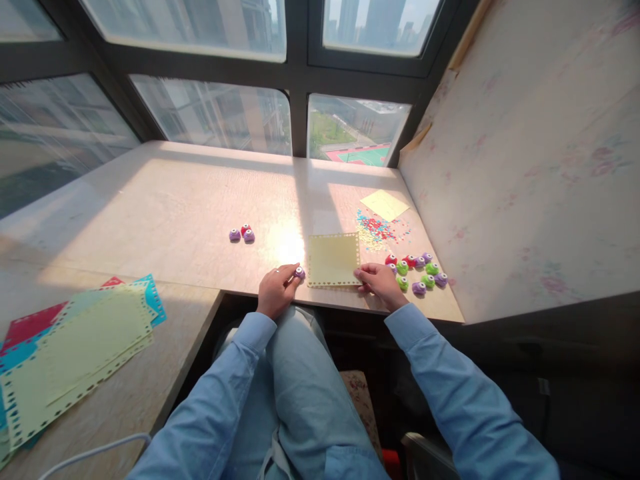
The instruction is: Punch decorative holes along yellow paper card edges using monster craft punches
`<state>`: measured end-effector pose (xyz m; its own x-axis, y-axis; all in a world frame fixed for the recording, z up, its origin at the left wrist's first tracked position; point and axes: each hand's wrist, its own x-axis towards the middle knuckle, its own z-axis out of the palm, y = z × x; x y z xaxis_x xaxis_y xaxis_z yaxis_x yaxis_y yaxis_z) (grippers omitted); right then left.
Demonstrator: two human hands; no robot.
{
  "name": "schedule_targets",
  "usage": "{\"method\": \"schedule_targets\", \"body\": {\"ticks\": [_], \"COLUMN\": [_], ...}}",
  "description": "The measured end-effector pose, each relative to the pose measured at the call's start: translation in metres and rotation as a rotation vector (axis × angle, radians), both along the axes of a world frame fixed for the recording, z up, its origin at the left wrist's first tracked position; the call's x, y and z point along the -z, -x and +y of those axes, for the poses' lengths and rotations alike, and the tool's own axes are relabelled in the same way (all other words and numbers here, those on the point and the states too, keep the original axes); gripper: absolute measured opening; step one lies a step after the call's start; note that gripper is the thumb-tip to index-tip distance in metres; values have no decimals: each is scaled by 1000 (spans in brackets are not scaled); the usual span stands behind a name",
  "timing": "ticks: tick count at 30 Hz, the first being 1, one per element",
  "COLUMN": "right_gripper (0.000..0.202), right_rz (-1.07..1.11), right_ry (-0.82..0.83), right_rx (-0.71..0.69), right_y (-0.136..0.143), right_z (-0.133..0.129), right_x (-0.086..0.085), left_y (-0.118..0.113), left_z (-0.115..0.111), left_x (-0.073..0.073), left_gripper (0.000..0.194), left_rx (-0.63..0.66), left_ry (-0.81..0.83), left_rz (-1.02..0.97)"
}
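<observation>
- The left hand [275,291] rests at the near edge of the pale marble-look worktop [190,213], its grip closed on a small purple round paper punch [299,272] pinched between thumb and fingertips.
- The right hand [379,281] lies flat at the right near corner of a pale yellow square paper sheet with a punched lace border [333,259]; its grip is open, fingers pressing the sheet down.
- The step in hand looks like edge-punching: the punch sits just beside the sheet's left near corner, apart from it or barely touching.
- The next move would, I judge, call for sliding the punch's slot onto the edge while the right hand keeps the sheet from shifting.
- The sheet lies flat and nearly square, its sides roughly in line with the worktop edge, so it has no clear long axis; which way the punch's slot faces cannot be told.
- A cluster of red, green and purple punches [419,270] lies just right of the right hand.
</observation>
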<state>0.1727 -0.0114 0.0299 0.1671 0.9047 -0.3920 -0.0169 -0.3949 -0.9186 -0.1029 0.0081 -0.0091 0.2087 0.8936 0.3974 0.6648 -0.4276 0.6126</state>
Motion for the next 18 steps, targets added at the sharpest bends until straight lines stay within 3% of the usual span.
{"method": "schedule_targets", "body": {"ticks": [18], "right_gripper": [25], "right_rz": [5], "right_ry": [6], "right_rx": [-33], "right_y": [0], "right_z": [4], "right_x": [2], "left_y": [-2], "left_z": [-2], "left_x": [-7], "left_gripper": [27], "left_rx": [-11], "left_ry": [50], "left_rz": [-15]}}
